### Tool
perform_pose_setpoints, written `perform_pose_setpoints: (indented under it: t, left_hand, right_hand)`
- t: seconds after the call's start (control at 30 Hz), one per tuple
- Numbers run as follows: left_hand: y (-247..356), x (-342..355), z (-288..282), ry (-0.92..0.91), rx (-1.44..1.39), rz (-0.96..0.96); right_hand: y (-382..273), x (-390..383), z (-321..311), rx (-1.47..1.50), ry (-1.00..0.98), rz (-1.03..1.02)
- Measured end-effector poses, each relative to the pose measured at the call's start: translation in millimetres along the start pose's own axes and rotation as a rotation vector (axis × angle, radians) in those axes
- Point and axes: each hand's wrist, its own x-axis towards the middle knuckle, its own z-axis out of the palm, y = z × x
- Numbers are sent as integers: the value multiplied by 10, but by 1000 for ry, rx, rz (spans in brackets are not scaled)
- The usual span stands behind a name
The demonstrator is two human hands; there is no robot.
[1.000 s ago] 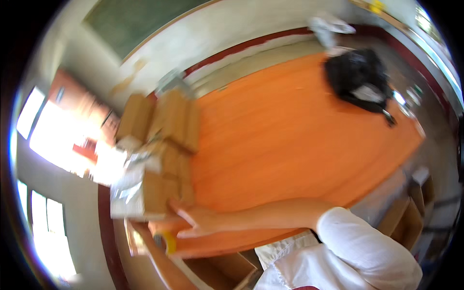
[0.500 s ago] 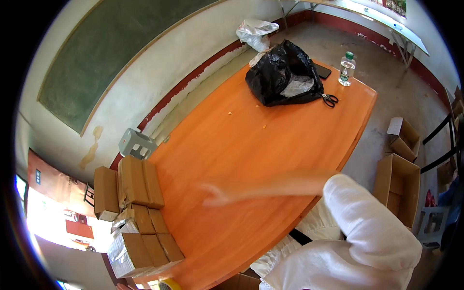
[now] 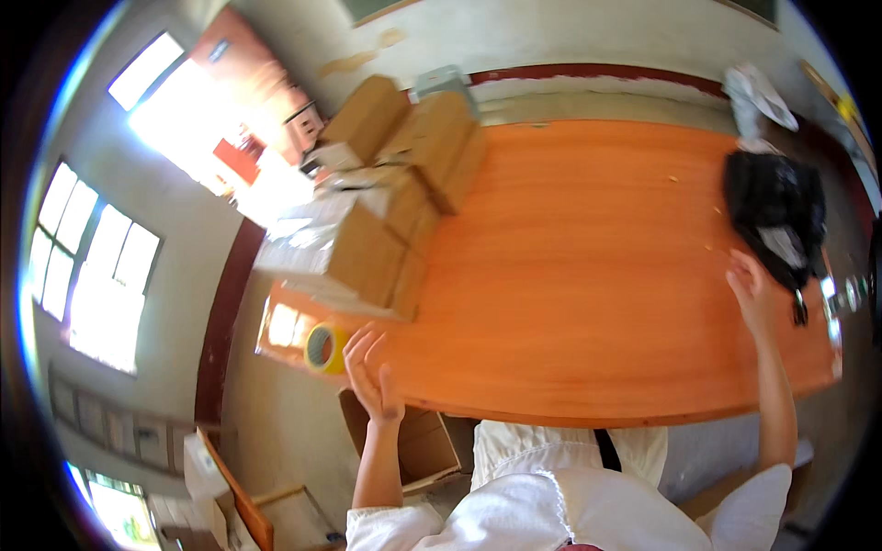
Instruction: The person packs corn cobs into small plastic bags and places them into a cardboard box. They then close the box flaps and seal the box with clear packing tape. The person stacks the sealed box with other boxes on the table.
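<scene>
At the table's near left edge, my left hand [image 3: 372, 375] is raised with its fingers spread and nothing in it. Just beside it stands a roll of yellow tape [image 3: 337, 351]; whether my fingertips touch it I cannot tell. My right hand [image 3: 751, 285] hovers over the right part of the orange table [image 3: 588, 275], fingers loosely apart and empty. Closest to that hand is a black plastic bag [image 3: 781, 197] with something pale inside. The dark handles of a pair of scissors [image 3: 800, 309] show below the bag, blurred.
Brown cardboard boxes [image 3: 372, 248] are stacked along the table's left end. Past the right edge is a blurred clear bottle [image 3: 854, 292]. An open carton [image 3: 427, 445] stands below the near edge. Small crumbs dot the tabletop. A grey stool [image 3: 443, 81] stands behind the boxes.
My view has swung left, so the boxes and tape now show fully and the bag sits far right. My left hand has come into view; my right hand has moved toward the bag.
</scene>
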Motion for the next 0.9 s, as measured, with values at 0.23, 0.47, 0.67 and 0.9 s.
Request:
perform_pose_setpoints:
  t: [0.23,0.47,0.67,0.9]
  left_hand:
    - [-385,761,-885,306,221,-215]
    - [-1527,1576,-1441,271,-227,-512]
    - [-2138,1726,-1742,42,-640,-676]
    - [-555,1112,-1342,205,-226,-388]
  right_hand:
    - [-1112,155,734,221,-276,-76]
    - [-3211,168,2256,582,-471,-679]
    - [-3967,188,3068,495,-320,-609]
    - [-3631,-316,1899,783,-199,-675]
